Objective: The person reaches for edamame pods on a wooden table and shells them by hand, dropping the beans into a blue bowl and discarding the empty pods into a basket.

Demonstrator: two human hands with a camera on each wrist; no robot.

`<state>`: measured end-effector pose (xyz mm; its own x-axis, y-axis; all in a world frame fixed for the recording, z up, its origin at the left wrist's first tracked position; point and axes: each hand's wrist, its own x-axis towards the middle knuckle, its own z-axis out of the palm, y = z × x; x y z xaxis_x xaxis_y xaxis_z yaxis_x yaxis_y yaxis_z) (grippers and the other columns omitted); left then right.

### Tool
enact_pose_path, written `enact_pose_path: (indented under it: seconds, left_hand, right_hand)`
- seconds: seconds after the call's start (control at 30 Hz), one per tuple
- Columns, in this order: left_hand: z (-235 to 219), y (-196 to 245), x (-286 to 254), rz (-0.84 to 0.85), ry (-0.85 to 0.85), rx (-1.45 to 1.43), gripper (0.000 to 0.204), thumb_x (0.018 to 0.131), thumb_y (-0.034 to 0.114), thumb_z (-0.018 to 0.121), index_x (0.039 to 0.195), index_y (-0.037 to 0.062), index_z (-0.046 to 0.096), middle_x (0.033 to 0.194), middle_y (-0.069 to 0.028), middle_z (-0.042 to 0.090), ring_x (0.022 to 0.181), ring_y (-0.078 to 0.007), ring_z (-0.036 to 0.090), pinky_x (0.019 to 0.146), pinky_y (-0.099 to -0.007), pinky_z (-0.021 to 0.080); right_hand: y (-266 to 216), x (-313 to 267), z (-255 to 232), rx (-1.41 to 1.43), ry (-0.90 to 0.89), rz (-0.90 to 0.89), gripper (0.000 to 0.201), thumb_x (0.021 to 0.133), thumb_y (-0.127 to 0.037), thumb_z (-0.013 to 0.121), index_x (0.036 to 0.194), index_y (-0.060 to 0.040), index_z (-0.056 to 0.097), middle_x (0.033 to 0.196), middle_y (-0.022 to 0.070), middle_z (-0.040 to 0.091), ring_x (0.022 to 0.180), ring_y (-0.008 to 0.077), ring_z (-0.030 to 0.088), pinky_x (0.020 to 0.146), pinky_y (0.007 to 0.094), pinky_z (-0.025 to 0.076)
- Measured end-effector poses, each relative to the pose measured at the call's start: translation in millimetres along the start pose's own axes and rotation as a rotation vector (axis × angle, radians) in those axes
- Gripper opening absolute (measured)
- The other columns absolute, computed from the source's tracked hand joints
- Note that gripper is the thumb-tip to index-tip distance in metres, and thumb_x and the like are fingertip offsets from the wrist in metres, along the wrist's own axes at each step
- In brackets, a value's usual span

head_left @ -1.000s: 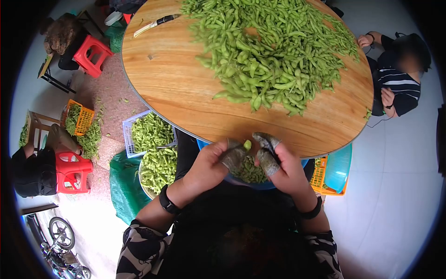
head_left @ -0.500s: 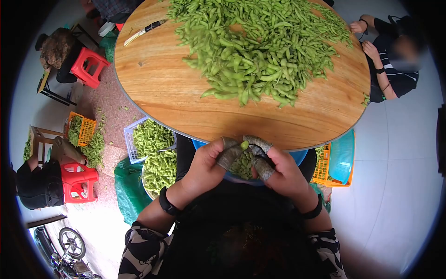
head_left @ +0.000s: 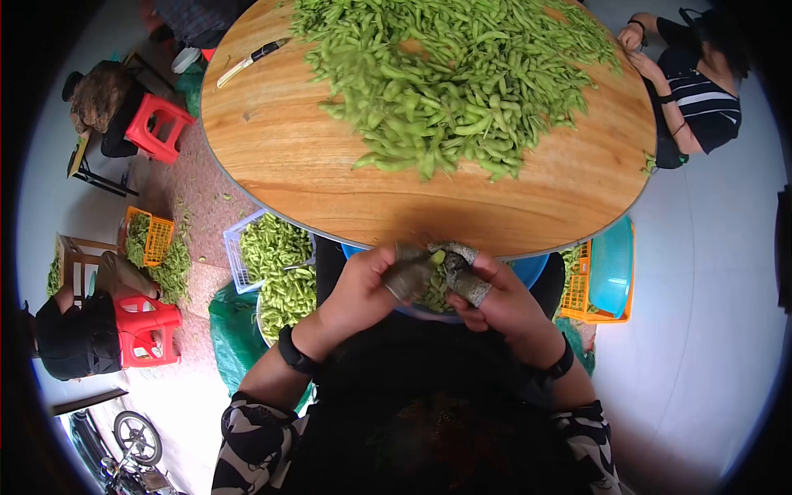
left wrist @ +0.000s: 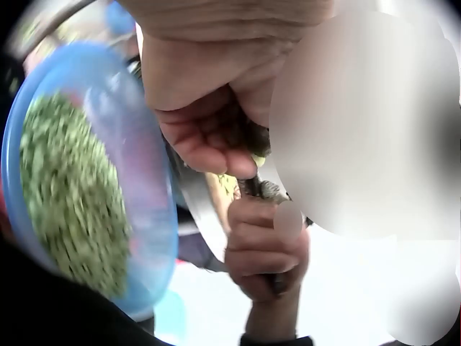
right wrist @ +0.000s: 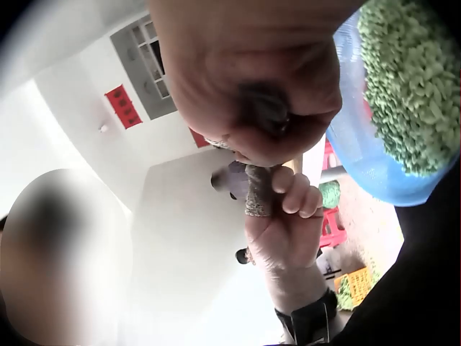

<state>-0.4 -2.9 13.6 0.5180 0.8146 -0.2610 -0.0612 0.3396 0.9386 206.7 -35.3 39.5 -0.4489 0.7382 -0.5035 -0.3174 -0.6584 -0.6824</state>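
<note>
Grey wraps cover the thumb and a finger of both hands. My left hand (head_left: 363, 285) pinches a green soybean pod (head_left: 437, 258) between its wrapped fingers, over the lap. Close against it, my right hand (head_left: 507, 301) has its thumb and forefinger curled at the pod's other side. In the left wrist view only a yellow-green bit of the pod (left wrist: 259, 160) shows between the hands. Below them sits a blue bowl (head_left: 530, 271) with shelled green beans (left wrist: 72, 202) inside. A large heap of soybean pods (head_left: 462, 91) lies on the wooden table (head_left: 280, 157) ahead.
A knife (head_left: 252, 63) lies at the table's left. A pale basket (head_left: 239, 256) of pods stands by the left knee, an orange crate (head_left: 577, 301) with a teal basket (head_left: 612, 268) at right. Another person (head_left: 701, 95) sits at the table's right; red stools (head_left: 148, 330) are left.
Both hands have drawn closer together around the pod, and the right thumb and forefinger have curled in. The head view has shifted a little; the person at right has brought their hands together.
</note>
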Motion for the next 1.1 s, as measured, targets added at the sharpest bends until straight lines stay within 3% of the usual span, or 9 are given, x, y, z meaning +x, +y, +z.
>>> enact_pose_path:
  seconds: [0.07, 0.17, 0.4, 0.47, 0.5, 0.6, 0.7, 0.8, 1.1]
  left_hand:
    - [3.9, -2.3, -0.5, 0.535, 0.177, 0.932, 0.006, 0.087, 0.009, 0.06, 0.088, 0.0029, 0.059, 0.075, -0.0118, 0.061, 0.058, -0.0245, 0.059, 0.054, -0.033, 0.049]
    - [2.6, -3.5, 5.2, 0.803, 0.18, 1.437, 0.011, 0.083, 0.005, 0.058, 0.093, 0.0008, 0.057, 0.083, -0.0173, 0.062, 0.064, -0.031, 0.062, 0.055, -0.0385, 0.051]
    - [15.6, -13.0, 8.1, 0.633, 0.25, 1.141, 0.017, 0.09, 0.01, 0.055, 0.103, -0.0002, 0.054, 0.082, -0.0127, 0.062, 0.059, -0.0239, 0.058, 0.055, -0.0334, 0.049]
    - [11.8, 7.1, 3.6, -0.136, -0.018, -0.203, 0.017, 0.096, 0.015, 0.053, 0.105, 0.0019, 0.054, 0.077, -0.0065, 0.059, 0.059, -0.0148, 0.054, 0.057, -0.0279, 0.046]
    - [15.3, 13.4, -0.1, -0.137, -0.064, -0.424, 0.017, 0.1, 0.019, 0.048, 0.102, 0.0042, 0.055, 0.073, -0.0017, 0.054, 0.061, -0.0075, 0.049, 0.057, -0.0244, 0.042]
    - [7.6, -4.9, 1.0, 0.01, -0.091, 0.183, 0.009, 0.093, 0.011, 0.053, 0.092, 0.0017, 0.055, 0.074, -0.0073, 0.055, 0.061, -0.0176, 0.053, 0.056, -0.0293, 0.041]
    - [15.0, -15.3, 0.5, 0.506, -0.05, 0.694, 0.004, 0.088, 0.003, 0.056, 0.091, 0.0005, 0.054, 0.078, -0.0141, 0.057, 0.066, -0.0299, 0.057, 0.061, -0.0353, 0.045]
    - [16.6, -3.4, -6.1, 0.35, -0.091, 0.776, 0.023, 0.069, -0.008, 0.054, 0.092, -0.004, 0.053, 0.087, -0.0244, 0.057, 0.085, -0.0474, 0.055, 0.071, -0.0452, 0.049]
    - [-62.6, 14.5, -65.2, 0.266, 0.579, 1.385, 0.03, 0.08, 0.0, 0.063, 0.109, 0.0013, 0.06, 0.1, -0.0197, 0.06, 0.09, -0.0391, 0.059, 0.076, -0.0421, 0.049]
  right_hand:
    - [0.3, -2.9, 3.4, -0.283, 0.079, -0.053, 0.036, 0.093, -0.01, 0.05, 0.13, -0.0115, 0.049, 0.078, 0.0008, 0.056, 0.057, 0.0067, 0.046, 0.05, 0.0213, 0.038]
    - [11.3, 2.5, 3.1, -0.508, 0.139, -0.307, 0.038, 0.092, -0.008, 0.051, 0.13, -0.0065, 0.05, 0.086, 0.0035, 0.06, 0.07, 0.0102, 0.055, 0.064, 0.0245, 0.047]
    - [26.1, 8.5, -12.5, -0.718, 0.135, -0.664, 0.041, 0.091, -0.001, 0.048, 0.132, -0.0071, 0.049, 0.073, -0.0004, 0.058, 0.047, 0.0032, 0.044, 0.043, 0.0173, 0.035]
    - [18.0, -0.9, -9.8, -0.495, 0.086, -0.432, 0.041, 0.09, -0.002, 0.05, 0.131, -0.0068, 0.05, 0.073, -0.0003, 0.058, 0.051, 0.0035, 0.047, 0.045, 0.0176, 0.037]
    - [13.8, -3.3, -12.3, -0.494, 0.086, -0.432, 0.041, 0.09, -0.002, 0.05, 0.131, -0.0068, 0.05, 0.073, -0.0003, 0.058, 0.051, 0.0035, 0.047, 0.045, 0.0176, 0.037]
    - [10.8, -1.1, -19.2, -0.299, 0.01, -0.142, 0.04, 0.086, -0.004, 0.058, 0.126, -0.0028, 0.052, 0.089, 0.0083, 0.064, 0.077, 0.0119, 0.059, 0.069, 0.0294, 0.05]
    - [21.4, 12.1, -18.2, -0.786, 0.281, -0.754, 0.035, 0.08, -0.009, 0.065, 0.114, -0.0023, 0.058, 0.082, 0.0094, 0.062, 0.065, 0.0187, 0.06, 0.062, 0.0324, 0.05]
    - [14.6, 11.5, -9.2, -1.197, 0.353, -0.789, 0.031, 0.074, -0.008, 0.07, 0.104, -0.0024, 0.063, 0.085, 0.0129, 0.064, 0.074, 0.0304, 0.063, 0.066, 0.0362, 0.051]
    - [1.9, -6.1, -1.9, -1.478, 0.346, -0.886, 0.022, 0.071, -0.01, 0.069, 0.088, 0.0002, 0.059, 0.095, 0.0181, 0.059, 0.075, 0.0358, 0.062, 0.064, 0.0425, 0.051]
